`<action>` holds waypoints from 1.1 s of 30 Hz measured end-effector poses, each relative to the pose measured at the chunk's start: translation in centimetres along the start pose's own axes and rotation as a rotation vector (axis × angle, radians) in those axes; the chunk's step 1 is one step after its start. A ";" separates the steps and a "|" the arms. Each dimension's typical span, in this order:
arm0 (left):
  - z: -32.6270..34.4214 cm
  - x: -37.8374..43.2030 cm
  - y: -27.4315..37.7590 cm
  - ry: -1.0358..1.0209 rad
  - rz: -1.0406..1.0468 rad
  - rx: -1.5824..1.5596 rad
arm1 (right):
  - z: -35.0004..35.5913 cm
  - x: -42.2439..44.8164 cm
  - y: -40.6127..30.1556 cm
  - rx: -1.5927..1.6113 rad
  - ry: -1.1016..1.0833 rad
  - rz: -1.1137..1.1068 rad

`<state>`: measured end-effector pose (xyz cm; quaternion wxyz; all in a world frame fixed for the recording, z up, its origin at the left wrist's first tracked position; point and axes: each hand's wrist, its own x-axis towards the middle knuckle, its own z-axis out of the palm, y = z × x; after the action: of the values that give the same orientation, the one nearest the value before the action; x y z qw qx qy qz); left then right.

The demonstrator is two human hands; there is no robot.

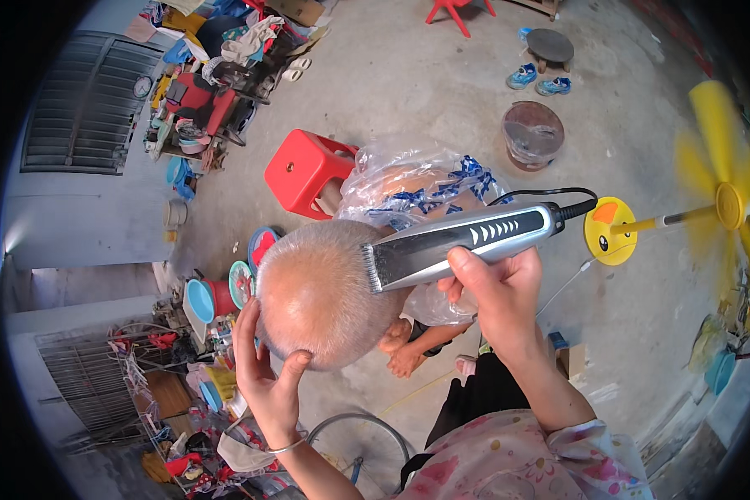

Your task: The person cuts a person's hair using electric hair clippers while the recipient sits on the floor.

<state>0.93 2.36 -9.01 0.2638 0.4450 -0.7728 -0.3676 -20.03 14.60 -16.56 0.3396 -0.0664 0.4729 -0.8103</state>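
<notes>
My right hand (500, 287) grips a silver and black corded hair clipper (456, 240), its thumb lying along the near side of the body. The clipper's toothed head meets the side of a seated person's head (325, 297), whose hair is cropped very short. With thumb and fingers spread, my left hand (269, 369) touches the opposite edge of that head. Clear plastic sheeting (406, 175) with blue markings drapes the person's shoulders. Below the clipper, the person's hands (406, 359) are partly visible. A black cord (537, 192) loops from the clipper's rear end.
A red plastic stool (303, 172) stands beside the seated person. To the right, a yellow fan (731, 206) has blurred blades. A bicycle wheel (356, 444) is near my left forearm. Basins (201, 301) and heaped clothes (250, 40) line the left side. A round lidded container (532, 134) sits on the concrete floor.
</notes>
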 end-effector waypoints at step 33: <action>-0.5 0.3 -0.9 -0.037 0.005 -0.071 | -1.2 -5.4 5.7 -0.021 0.160 -0.174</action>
<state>1.64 1.58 -9.40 0.2659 0.4264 -0.7652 -0.4024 -13.62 16.99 -20.74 0.2287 -0.0459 0.4995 -0.8343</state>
